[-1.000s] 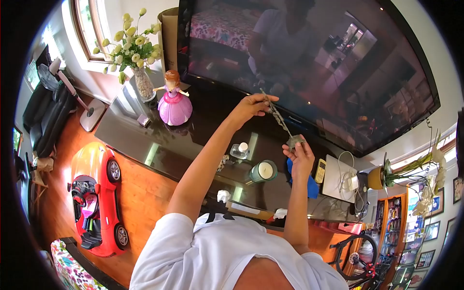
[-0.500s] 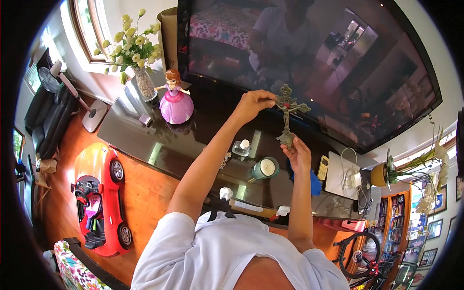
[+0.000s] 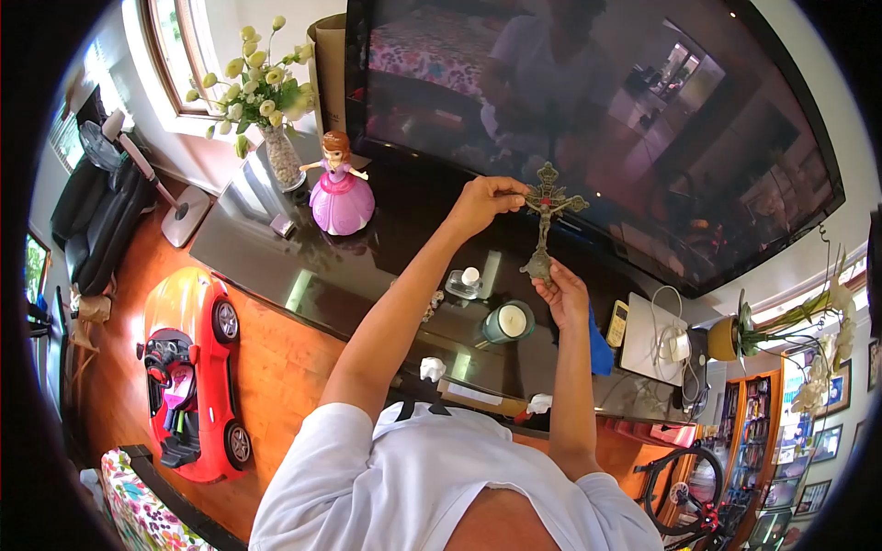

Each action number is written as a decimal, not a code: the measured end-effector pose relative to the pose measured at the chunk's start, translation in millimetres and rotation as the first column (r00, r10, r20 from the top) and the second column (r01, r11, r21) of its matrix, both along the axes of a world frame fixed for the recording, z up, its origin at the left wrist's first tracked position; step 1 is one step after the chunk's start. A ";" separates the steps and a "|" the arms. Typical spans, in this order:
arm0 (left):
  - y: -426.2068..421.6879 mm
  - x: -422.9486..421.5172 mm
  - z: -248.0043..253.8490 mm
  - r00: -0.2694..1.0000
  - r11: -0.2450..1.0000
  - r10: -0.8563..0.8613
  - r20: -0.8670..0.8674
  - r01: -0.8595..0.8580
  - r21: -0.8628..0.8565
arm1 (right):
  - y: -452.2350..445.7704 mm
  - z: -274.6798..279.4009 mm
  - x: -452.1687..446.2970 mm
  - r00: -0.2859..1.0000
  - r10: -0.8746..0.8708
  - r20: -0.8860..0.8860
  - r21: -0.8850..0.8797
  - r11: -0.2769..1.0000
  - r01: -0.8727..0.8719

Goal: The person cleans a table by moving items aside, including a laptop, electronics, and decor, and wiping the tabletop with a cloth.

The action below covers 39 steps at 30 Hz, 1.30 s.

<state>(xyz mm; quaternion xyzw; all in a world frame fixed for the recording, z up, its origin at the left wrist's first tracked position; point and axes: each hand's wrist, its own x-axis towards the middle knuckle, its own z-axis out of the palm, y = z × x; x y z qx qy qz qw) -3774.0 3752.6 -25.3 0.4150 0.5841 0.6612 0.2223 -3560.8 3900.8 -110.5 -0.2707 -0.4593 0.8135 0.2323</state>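
Observation:
An ornate metal crucifix (image 3: 544, 220) is held upright above the dark glossy cabinet top (image 3: 395, 266), in front of the television. My left hand (image 3: 487, 204) pinches the tip of its left arm between thumb and fingers. Lower down, my right hand (image 3: 563, 292) grips the flared base. Below the hands stand a small glass bottle with a white cap (image 3: 467, 283) and a white candle in a glass jar (image 3: 508, 322). A blue cloth (image 3: 600, 349) is partly hidden behind my right forearm.
A large television (image 3: 606, 110) stands behind the cabinet. To the left are a doll in a purple dress (image 3: 342, 193) and a vase of flowers (image 3: 280, 156). A cordless handset (image 3: 618, 321) and a white box (image 3: 648, 342) with cables lie right. A red toy car (image 3: 190, 367) is on the floor.
The crucifix has turned slightly in my hands, its figure and front now facing me more squarely. Both hands keep their hold, and the view has shifted a little.

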 end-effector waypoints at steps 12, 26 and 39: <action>12.3 -2.7 -32.8 0.996 0.994 0.087 0.011 -0.086 -0.074 | 3.6 -22.2 -11.9 0.979 0.079 0.187 0.186 0.976 -0.115; 25.0 3.6 -69.0 0.967 0.976 0.187 -0.171 -0.202 -0.076 | 29.8 -75.9 -28.0 0.875 0.210 0.436 0.239 0.911 -0.337; 27.1 -0.1 -74.6 0.969 0.977 0.171 -0.181 -0.191 -0.096 | 30.3 -89.7 -33.8 0.911 0.160 0.381 0.264 0.925 -0.273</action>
